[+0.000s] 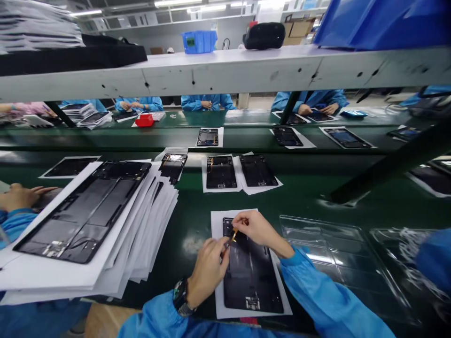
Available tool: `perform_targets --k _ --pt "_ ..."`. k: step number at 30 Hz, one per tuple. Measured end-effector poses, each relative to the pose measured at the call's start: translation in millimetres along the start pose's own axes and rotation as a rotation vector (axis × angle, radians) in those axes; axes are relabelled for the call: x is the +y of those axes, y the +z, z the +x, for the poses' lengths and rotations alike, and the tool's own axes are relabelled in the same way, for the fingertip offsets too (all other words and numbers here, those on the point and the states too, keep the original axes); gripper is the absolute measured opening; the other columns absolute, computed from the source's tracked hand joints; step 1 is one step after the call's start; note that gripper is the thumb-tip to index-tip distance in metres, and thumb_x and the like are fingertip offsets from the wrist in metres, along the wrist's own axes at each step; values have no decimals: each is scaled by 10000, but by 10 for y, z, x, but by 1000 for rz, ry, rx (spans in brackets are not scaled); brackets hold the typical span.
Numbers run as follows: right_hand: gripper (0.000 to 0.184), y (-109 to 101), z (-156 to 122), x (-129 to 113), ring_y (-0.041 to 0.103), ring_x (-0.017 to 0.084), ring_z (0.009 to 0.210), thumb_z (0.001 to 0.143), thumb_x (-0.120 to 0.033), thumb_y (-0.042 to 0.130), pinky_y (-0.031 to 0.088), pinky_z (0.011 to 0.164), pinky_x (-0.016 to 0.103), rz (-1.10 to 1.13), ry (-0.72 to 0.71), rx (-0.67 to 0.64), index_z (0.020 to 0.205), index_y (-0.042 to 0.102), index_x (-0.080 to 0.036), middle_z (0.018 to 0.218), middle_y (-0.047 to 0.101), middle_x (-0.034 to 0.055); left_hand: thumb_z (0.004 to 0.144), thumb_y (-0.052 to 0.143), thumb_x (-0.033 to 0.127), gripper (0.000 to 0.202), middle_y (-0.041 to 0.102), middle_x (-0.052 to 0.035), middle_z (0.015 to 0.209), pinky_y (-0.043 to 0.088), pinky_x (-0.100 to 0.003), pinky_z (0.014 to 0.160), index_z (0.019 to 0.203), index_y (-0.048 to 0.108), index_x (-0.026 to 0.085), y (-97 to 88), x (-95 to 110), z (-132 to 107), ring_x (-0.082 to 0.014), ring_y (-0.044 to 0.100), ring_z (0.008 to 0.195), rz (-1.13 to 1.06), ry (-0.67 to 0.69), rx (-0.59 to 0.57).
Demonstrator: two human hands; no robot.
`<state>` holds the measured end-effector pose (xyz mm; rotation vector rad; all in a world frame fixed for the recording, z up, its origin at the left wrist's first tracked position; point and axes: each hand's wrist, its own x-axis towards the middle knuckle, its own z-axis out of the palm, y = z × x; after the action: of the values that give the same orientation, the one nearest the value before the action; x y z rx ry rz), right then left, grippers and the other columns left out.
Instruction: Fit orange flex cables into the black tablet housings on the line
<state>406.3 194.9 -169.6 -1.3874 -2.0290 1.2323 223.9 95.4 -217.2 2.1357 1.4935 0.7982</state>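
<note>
A black tablet housing [252, 277] lies on a white paper sheet [219, 300] on the bench in front of me, its open inner side up. Over its upper left part, a small orange flex cable [234, 234] shows between my two hands. My right hand [254, 228] pinches the cable's upper end between thumb and fingertips. Just below and to the left, my left hand [208, 264] is closed in a pinch at the lower end, where something dark shows at its fingertips. Its fingers partly hide what they grip. A dark watch [180, 293] sits on my left wrist.
A tall stack of paper sheets [141, 244] bears another tablet housing [86, 211] at left. Clear plastic trays [324, 263] lie at right. Several housings on paper, like this one [221, 172], lie farther back. A shelf [225, 77] spans overhead; co-workers' hands [319, 111] work beyond.
</note>
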Motion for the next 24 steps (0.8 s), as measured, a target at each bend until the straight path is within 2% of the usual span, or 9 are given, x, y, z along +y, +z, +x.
perform_targets --k 4,7,10,12,15,19,24 --pt "138 185 339 115 608 136 602 799 -131 555 398 563 223 -153 24 -31 771 689 -147 656 684 30 952 432 72 203 618 -33 759 473 -374 786 1020 602 160 -63 -211 20 -196 576 706 317 269 78" --pt "176 276 449 150 596 143 637 751 -46 542 373 598 236 -266 17 -36 714 669 -162 656 662 31 952 450 77 161 579 -28 714 460 -353 706 931 592 149 -33 -247 94 -204 559 679 406 340 104" --pt "197 301 492 149 601 161 786 740 -17 534 357 666 249 -373 22 -20 709 656 -169 818 672 62 955 462 91 142 570 -30 726 435 -333 640 887 572 151 30 -237 163 -204 554 673 403 375 104" --pt "144 276 524 154 592 157 824 753 -58 589 351 678 246 -411 38 -33 760 661 -183 887 664 53 959 468 100 118 580 -32 752 431 -327 631 931 573 146 65 -236 190 -201 559 680 384 404 101" --pt "52 195 615 192 581 127 744 753 -183 700 348 618 223 -420 108 -94 778 659 -202 806 655 1 974 463 120 113 594 -32 768 433 -310 630 985 574 142 89 -251 199 -187 572 680 351 433 86" --pt "195 93 803 239 579 113 646 668 -300 811 346 539 208 -426 250 -180 728 655 -198 684 643 -30 1005 387 132 197 621 -41 791 455 -297 642 1037 581 135 68 -268 197 -176 603 701 306 478 36" --pt "267 51 962 187 624 156 679 573 -342 869 374 541 229 -492 371 -239 660 657 -205 682 673 -6 1017 316 124 282 667 -78 878 505 -314 716 1122 576 99 -7 -239 220 -186 648 798 288 537 10"
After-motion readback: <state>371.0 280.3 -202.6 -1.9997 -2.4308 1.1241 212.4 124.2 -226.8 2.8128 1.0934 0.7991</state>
